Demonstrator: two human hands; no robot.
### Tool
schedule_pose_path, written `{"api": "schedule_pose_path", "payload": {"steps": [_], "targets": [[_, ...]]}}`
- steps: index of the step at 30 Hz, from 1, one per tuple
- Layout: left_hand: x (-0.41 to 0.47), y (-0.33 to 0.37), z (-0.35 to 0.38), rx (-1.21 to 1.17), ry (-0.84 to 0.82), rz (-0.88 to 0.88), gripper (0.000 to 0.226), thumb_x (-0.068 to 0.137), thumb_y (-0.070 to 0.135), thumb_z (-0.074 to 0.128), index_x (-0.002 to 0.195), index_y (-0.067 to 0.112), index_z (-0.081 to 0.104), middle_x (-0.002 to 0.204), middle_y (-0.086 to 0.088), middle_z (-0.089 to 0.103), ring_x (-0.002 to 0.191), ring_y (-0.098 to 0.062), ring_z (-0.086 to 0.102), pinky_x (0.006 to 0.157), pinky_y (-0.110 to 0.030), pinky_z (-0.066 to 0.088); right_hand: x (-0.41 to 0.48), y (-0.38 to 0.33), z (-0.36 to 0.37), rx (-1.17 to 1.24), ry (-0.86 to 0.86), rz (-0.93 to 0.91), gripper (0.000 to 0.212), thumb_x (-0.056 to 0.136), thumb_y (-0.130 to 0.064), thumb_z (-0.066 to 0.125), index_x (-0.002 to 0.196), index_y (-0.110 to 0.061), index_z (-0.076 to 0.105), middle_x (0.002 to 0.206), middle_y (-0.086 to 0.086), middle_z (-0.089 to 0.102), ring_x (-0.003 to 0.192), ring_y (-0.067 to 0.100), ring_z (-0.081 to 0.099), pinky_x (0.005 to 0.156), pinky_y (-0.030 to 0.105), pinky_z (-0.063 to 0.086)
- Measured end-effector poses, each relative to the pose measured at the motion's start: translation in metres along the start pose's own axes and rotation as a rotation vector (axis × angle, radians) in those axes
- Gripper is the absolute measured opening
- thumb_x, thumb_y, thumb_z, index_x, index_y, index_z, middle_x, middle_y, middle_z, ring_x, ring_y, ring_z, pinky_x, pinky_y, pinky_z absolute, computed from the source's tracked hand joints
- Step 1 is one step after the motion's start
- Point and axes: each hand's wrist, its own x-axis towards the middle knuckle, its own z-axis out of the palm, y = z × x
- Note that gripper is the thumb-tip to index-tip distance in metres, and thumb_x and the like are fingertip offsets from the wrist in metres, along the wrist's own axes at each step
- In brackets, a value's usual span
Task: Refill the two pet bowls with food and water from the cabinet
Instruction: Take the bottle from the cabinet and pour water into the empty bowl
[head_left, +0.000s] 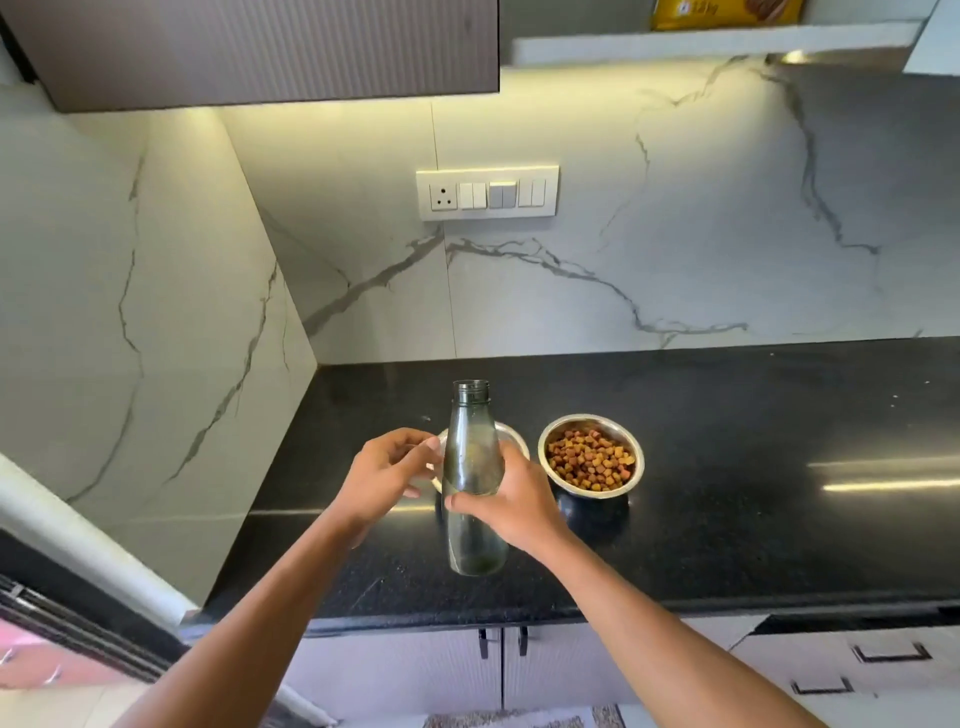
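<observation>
Right hand (511, 501): fingers wrapped around the middle of a clear glass bottle (474, 478), held upright, uncapped.
Left hand (382, 475): fingers curled, tips touching the bottle's left side; whether they pinch anything, cannot tell.
Behind the bottle: steel bowl (514, 436), mostly hidden.
Just right: second steel bowl (591, 457), full of brown kibble (589, 460).
Underneath: black counter (753, 467).
Top shelf: yellow bag (727, 13).

Single head-worn view, looking forward and down over black counter (727, 467) toward marble backsplash (675, 234); near, arm's reach, wide-angle
</observation>
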Motion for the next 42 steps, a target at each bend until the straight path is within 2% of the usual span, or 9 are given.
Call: {"api": "schedule_pose_path", "payload": {"steps": [3, 8, 10, 13, 18, 22, 27, 36, 42], "targets": [[0.004, -0.031, -0.002, 0.063, 0.054, -0.120, 0.018, 0.099, 0.033, 0.063, 0.102, 0.019, 0.074, 0.093, 0.000, 0.079, 0.086, -0.017, 0.077, 0.080, -0.045, 0.064, 0.000, 0.023, 0.006, -0.031, -0.076, 0.048, 0.075, 0.055, -0.061, 0.084, 0.117, -0.028, 0.058, 0.102, -0.011, 0.070, 0.090, 0.010, 0.068, 0.077, 0.036, 0.061], [0.016, -0.082, 0.003, 0.399, 0.020, -0.211, 0.018, 0.096, 0.027, 0.065, 0.105, 0.016, 0.076, 0.093, -0.001, 0.077, 0.083, -0.018, 0.071, 0.086, -0.039, 0.060, 0.002, 0.053, -0.001, -0.091, -0.148, 0.105, 0.092, 0.051, -0.068, 0.080, 0.131, -0.030, 0.057, 0.111, -0.010, 0.070, 0.100, 0.015, 0.068, 0.086, 0.043, 0.061], [0.024, -0.096, 0.008, 0.507, -0.013, -0.243, 0.022, 0.097, 0.023, 0.063, 0.113, 0.014, 0.076, 0.107, -0.004, 0.077, 0.096, -0.019, 0.070, 0.092, -0.032, 0.054, 0.004, 0.064, -0.008, -0.115, -0.173, 0.122, 0.090, 0.050, -0.070, 0.080, 0.128, -0.031, 0.058, 0.111, -0.011, 0.071, 0.102, 0.016, 0.068, 0.087, 0.044, 0.060], [0.032, -0.109, 0.014, 0.607, -0.071, -0.290, 0.033, 0.096, 0.016, 0.059, 0.128, 0.015, 0.068, 0.132, -0.009, 0.069, 0.121, -0.027, 0.064, 0.105, -0.035, 0.046, 0.008, 0.078, -0.019, -0.141, -0.211, 0.151, 0.077, 0.050, -0.069, 0.081, 0.116, -0.033, 0.063, 0.105, -0.013, 0.071, 0.097, 0.012, 0.068, 0.085, 0.043, 0.061], [0.043, -0.113, 0.025, 0.759, -0.184, -0.324, 0.058, 0.096, 0.011, 0.052, 0.153, 0.020, 0.044, 0.161, -0.021, 0.034, 0.146, -0.037, 0.038, 0.120, -0.042, 0.030, 0.022, 0.090, -0.040, -0.194, -0.313, 0.187, 0.066, 0.048, -0.062, 0.084, 0.103, -0.030, 0.065, 0.097, -0.011, 0.071, 0.088, 0.012, 0.068, 0.080, 0.044, 0.062], [0.038, -0.111, 0.032, 0.832, -0.314, -0.365, 0.059, 0.095, 0.006, 0.048, 0.152, 0.021, 0.045, 0.157, -0.024, 0.039, 0.138, -0.040, 0.047, 0.114, -0.043, 0.039, 0.032, 0.088, -0.053, -0.249, -0.365, 0.193, 0.063, 0.051, -0.060, 0.085, 0.102, -0.029, 0.066, 0.097, -0.009, 0.071, 0.088, 0.012, 0.068, 0.079, 0.043, 0.062], [0.045, -0.114, 0.026, 0.868, -0.337, -0.401, 0.060, 0.095, 0.007, 0.044, 0.151, 0.027, 0.048, 0.160, -0.020, 0.036, 0.139, -0.036, 0.047, 0.115, -0.040, 0.038, 0.044, 0.082, -0.064, -0.307, -0.435, 0.220, 0.050, 0.056, -0.053, 0.088, 0.092, -0.025, 0.067, 0.091, -0.003, 0.071, 0.084, 0.018, 0.068, 0.067, 0.034, 0.056], [0.053, -0.119, 0.027, 0.825, -0.355, -0.421, 0.062, 0.093, 0.002, 0.044, 0.151, 0.023, 0.049, 0.162, -0.017, 0.035, 0.144, -0.034, 0.042, 0.117, -0.039, 0.034, 0.057, 0.079, -0.067, -0.337, -0.499, 0.290, 0.052, 0.054, -0.052, 0.086, 0.092, -0.020, 0.072, 0.092, 0.003, 0.076, 0.085, 0.022, 0.073, 0.083, 0.044, 0.062], [0.056, -0.124, 0.024, 0.796, -0.354, -0.432, 0.061, 0.092, 0.000, 0.044, 0.149, 0.022, 0.052, 0.158, -0.014, 0.042, 0.143, -0.032, 0.045, 0.117, -0.037, 0.035, 0.058, 0.076, -0.068, -0.345, -0.537, 0.296, 0.043, 0.062, -0.047, 0.087, 0.090, -0.019, 0.072, 0.091, 0.003, 0.075, 0.085, 0.021, 0.072, 0.069, 0.032, 0.056]]}}
